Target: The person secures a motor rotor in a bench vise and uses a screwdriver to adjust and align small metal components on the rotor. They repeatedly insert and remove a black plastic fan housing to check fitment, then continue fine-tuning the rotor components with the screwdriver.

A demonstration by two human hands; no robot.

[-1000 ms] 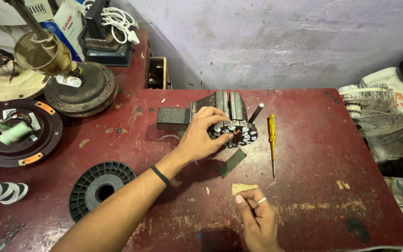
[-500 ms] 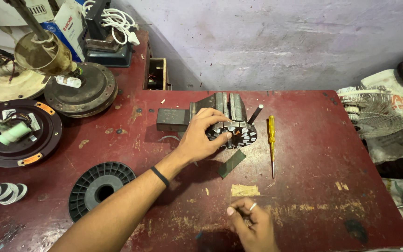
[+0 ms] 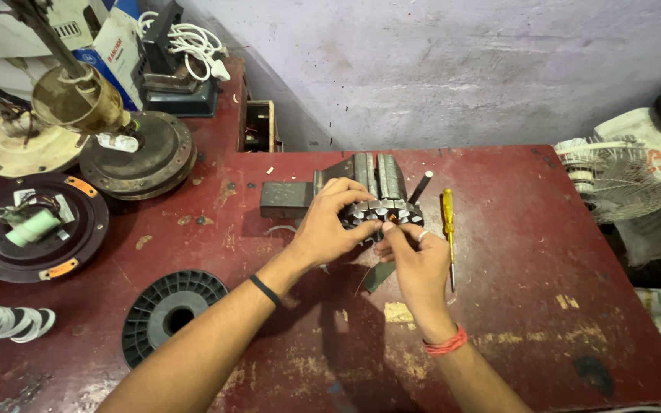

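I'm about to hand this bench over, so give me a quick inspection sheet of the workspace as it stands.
Surface: red table, worn and scratched.
Job's things: metal stator core against a small vise.
Clutter: yellow screwdriver, black spool, paper scrap.
Grippers: left hand grips the core; right hand has its fingertips at the core's front.
Cables: white cord, coiled at back left.
Surroundings: fan motor housings on the left, fan guard on the right.

The right hand (image 3: 416, 264) is no longer low at the near table edge: it now sits up beside the left hand (image 3: 330, 226), its fingertips (image 3: 389, 228) touching the slotted metal stator core (image 3: 382, 212). The small tan paper slip (image 3: 398, 312), earlier at those fingers, lies apart below the wrist
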